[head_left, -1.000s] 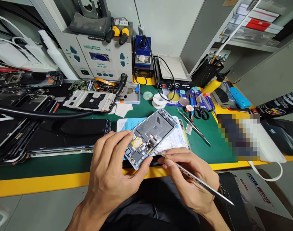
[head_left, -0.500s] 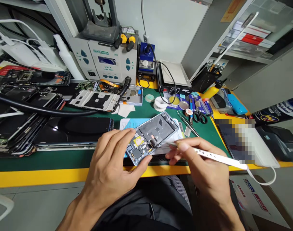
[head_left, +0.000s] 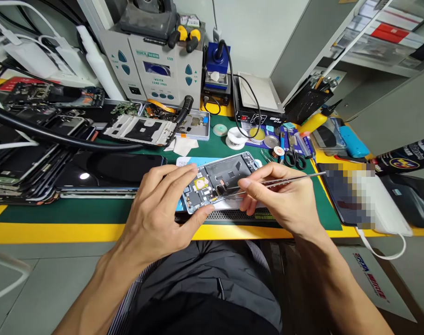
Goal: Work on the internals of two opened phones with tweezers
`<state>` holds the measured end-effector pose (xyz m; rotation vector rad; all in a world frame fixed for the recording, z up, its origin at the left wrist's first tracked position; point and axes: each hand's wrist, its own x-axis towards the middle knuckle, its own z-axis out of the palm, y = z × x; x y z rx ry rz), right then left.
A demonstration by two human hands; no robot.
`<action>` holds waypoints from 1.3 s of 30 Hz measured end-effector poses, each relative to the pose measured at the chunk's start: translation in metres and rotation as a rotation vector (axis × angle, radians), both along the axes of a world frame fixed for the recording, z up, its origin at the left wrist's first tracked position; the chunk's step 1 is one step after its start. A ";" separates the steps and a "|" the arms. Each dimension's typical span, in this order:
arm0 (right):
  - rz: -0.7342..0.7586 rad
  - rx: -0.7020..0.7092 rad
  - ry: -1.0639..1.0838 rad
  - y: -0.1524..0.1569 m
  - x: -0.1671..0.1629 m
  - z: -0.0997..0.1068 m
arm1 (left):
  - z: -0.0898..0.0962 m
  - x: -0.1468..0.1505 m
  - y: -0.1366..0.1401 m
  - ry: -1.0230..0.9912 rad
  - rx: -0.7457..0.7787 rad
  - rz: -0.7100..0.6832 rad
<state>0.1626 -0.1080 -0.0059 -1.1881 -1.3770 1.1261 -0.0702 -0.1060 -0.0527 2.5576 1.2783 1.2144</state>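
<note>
Clasping the opened phone (head_left: 228, 173) by its left end with the left hand (head_left: 163, 200), fingers over the far edge and thumb on the near one; pinching slim metal tweezers (head_left: 302, 177) in the right hand (head_left: 283, 195), aimed leftward at the phone's near long edge. Holding it mid-bench, near side, over a blue-and-white pad (head_left: 184, 161) on the green mat (head_left: 93, 212); cannot tell resting from raised. Best to brace only by the frame, to spare the bare circuitry (head_left: 197, 198) any scrape, and to work at a shallow angle with light pressure near the small dark flex (head_left: 221, 189). Hard to make out: the tweezer tips, thin against the interior, contact uncertain. Hidden: the phone's underside, its left corner under the fingers, its near right corner behind the right hand. Cut off: the phone stack (head_left: 27, 172) at left.
</note>
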 end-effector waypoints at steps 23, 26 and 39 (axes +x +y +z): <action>0.009 -0.144 -0.061 0.001 -0.006 0.006 | -0.001 0.000 -0.001 -0.004 -0.051 -0.018; 0.017 -0.138 -0.063 0.002 -0.004 0.004 | -0.001 -0.001 -0.001 -0.001 -0.055 -0.012; 0.036 -0.139 -0.074 0.002 -0.004 0.004 | -0.001 -0.001 -0.002 -0.004 -0.044 -0.007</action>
